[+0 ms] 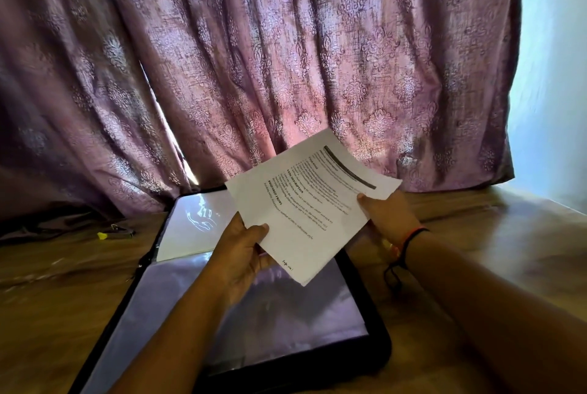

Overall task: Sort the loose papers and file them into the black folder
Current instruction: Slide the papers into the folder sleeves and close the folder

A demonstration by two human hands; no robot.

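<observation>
Holds one printed paper (305, 203) up in the air above the open black folder (374, 355), tilted, with its dark header bar toward 2 o'clock. Pinches the paper's 7 o'clock edge with the left hand (241, 254), thumb curled on top and fingers underneath. Grips the 3 o'clock edge with the right hand (389, 219), thumb pressed on the printed face, other fingers hidden behind the paper. Wears a dark and orange thread band (409, 242) on the right wrist.

Shows the folder lying open and flat on the wooden surface (495, 235) at 6 o'clock of the view, clear sleeves facing up and catching glare. Shows a white sheet (190, 231) already inside the sleeve at the folder's 11 o'clock part. Shows a small yellow scrap (102, 235) on the surface at 9 o'clock, well apart from the folder. Faces a purple patterned curtain (286, 60) at 12 o'clock and a pale wall (556, 76) at 2 o'clock.
</observation>
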